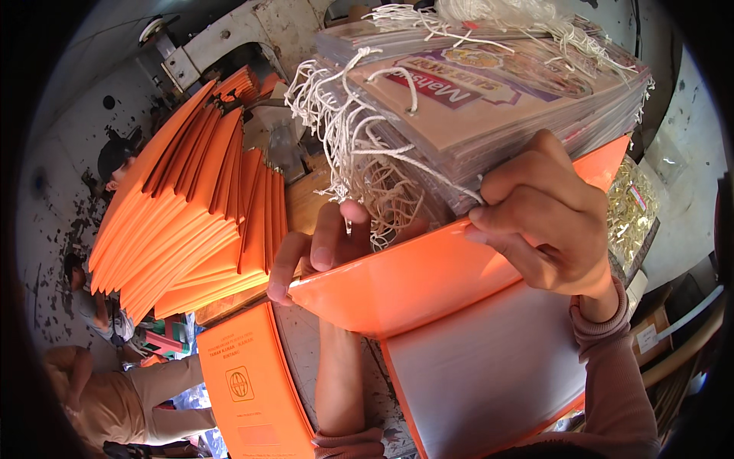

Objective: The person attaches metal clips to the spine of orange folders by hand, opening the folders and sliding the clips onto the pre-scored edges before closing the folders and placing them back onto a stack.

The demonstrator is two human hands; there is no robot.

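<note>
An open orange folder [428,283] with a pale inner sheet [489,367] lies in front of me, its upper flap raised. My left hand [321,249] grips the flap's left edge, fingers curled over it. The flap's top right edge is pinched by my right hand [547,222], just below a thick stack of clear-wrapped printed sheets [489,99] with white strings [344,138] hanging from it.
A fanned pile of orange folders [191,206] leans at the left. One closed orange folder [248,382] lies at the lower left. A bag of gold metal clips [631,210] sits at the right. People [115,398] sit on the floor below left. A machine [229,38] stands behind.
</note>
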